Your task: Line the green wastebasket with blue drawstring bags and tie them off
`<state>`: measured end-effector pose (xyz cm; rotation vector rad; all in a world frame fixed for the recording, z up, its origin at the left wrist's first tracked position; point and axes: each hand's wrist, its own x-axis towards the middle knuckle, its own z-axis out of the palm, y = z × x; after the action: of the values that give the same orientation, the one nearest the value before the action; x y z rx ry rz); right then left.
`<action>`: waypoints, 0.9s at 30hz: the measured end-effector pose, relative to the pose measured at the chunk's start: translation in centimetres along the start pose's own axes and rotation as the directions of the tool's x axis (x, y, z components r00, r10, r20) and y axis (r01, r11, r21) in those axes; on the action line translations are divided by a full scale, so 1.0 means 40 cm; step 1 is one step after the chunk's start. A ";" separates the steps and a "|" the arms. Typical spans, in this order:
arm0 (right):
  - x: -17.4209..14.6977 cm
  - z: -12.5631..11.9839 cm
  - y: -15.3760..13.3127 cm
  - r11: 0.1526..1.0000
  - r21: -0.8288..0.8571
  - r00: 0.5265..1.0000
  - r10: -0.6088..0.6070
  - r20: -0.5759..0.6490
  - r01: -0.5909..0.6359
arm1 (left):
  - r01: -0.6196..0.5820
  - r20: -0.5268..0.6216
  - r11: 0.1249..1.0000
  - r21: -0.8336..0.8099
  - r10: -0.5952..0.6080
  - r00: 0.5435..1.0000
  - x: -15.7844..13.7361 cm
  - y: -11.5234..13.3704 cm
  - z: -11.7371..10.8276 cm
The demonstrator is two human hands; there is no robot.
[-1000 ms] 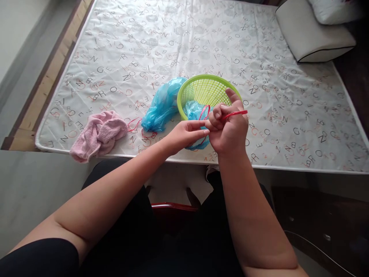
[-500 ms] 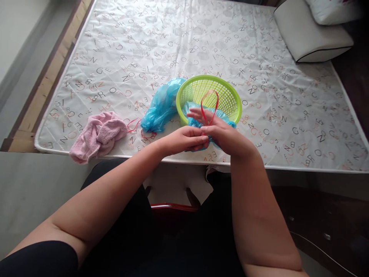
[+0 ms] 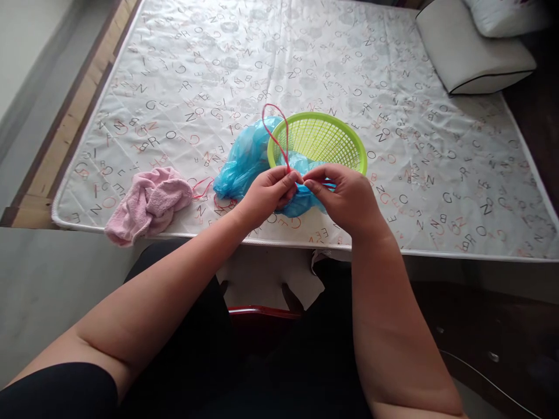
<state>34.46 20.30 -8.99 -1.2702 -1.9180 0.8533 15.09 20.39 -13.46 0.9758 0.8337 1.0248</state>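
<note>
My left hand (image 3: 269, 193) pinches a thin red drawstring (image 3: 287, 139), whose loop stands up above my fingers. Close beside it, my right hand (image 3: 347, 192) pinches with thumb and forefinger; a red strand shows at its fingers. The fingertips of both hands nearly meet. Beneath them lies a blue plastic bag (image 3: 301, 203), partly hidden by the hands, at the near side of a green mesh basket (image 3: 358, 146). Another blue plastic bag (image 3: 244, 154), filled out and bunched at its near end, rests against the basket's left side.
A crumpled pink towel (image 3: 151, 201) lies at the near left edge of the letter-printed mattress (image 3: 209, 75), with red string beside it. A white cushion (image 3: 476, 52) sits at the far right. A red-edged seat (image 3: 262, 311) shows below, between the legs.
My right hand has turned from spread fingers to a pinch, a little to the right. My left hand has risen slightly, and the red loop now stands further left, above it.
</note>
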 end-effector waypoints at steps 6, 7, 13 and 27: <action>0.009 0.056 -0.018 0.999 -0.011 0.998 -0.048 0.044 0.048 | 0.028 -0.206 0.999 0.043 -0.019 0.978 0.020 -0.020 -0.008; 0.012 0.065 -0.021 0.999 -0.009 0.996 -0.051 0.068 0.051 | 0.044 -0.225 0.998 0.043 -0.033 0.974 0.022 -0.023 -0.011; 0.017 0.091 -0.009 0.990 -0.123 0.993 -0.055 0.101 0.067 | 0.113 -0.191 0.993 0.038 -0.104 0.976 0.027 -0.022 -0.026; 0.022 0.074 0.030 0.985 0.148 0.996 0.085 0.040 -0.090 | 0.270 0.088 0.963 -0.011 -0.268 0.959 0.017 0.046 -0.072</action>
<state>32.39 21.04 -11.47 -1.2639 -1.7988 1.0492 12.13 22.13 -12.81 0.8536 0.8555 0.7515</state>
